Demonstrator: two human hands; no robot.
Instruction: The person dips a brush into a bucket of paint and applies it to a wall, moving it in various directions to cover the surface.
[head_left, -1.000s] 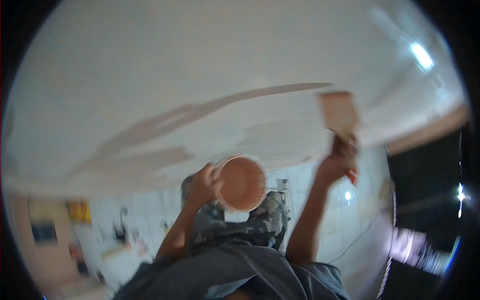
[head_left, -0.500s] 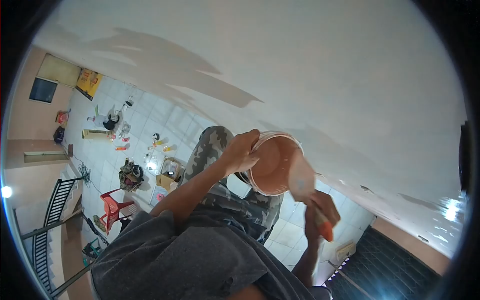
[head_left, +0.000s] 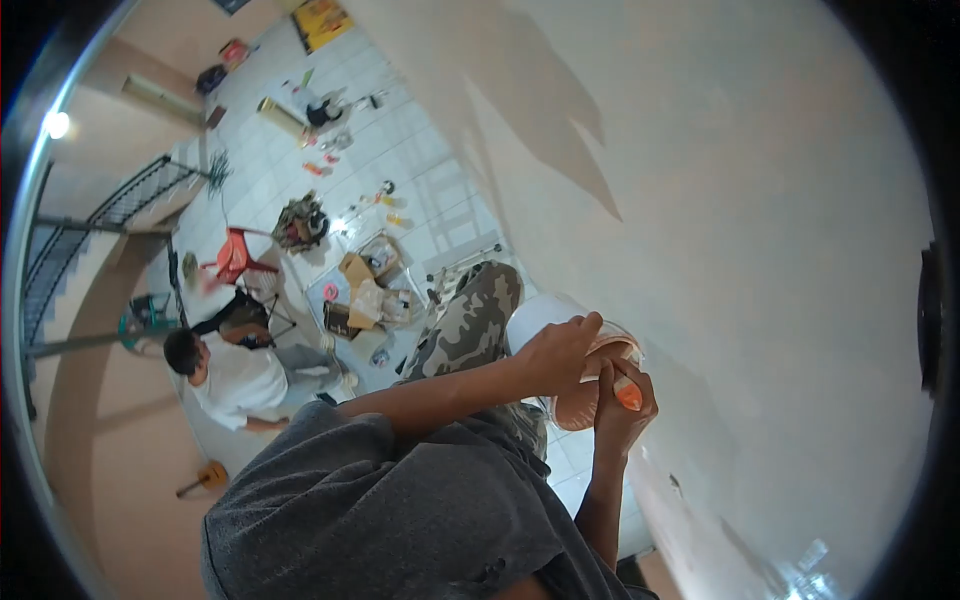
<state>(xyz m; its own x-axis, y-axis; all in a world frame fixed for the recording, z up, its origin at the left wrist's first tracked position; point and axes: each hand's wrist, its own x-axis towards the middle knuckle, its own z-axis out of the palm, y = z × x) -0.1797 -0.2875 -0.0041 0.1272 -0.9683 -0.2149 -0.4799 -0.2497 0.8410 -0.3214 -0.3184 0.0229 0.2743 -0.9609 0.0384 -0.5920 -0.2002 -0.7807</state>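
My left hand [head_left: 555, 352] has its fingers clenched over the rim of the white pail [head_left: 535, 312], held just beside the white wall [head_left: 760, 250]. My right hand [head_left: 620, 415] fingers grasp the orange-handled brush [head_left: 628, 395] at the pail's mouth.

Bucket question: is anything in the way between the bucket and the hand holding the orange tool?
Nothing visible is in the way. The right hand holds the orange-handled tool right at the open mouth of the bucket, and the left hand grips the rim beside it.
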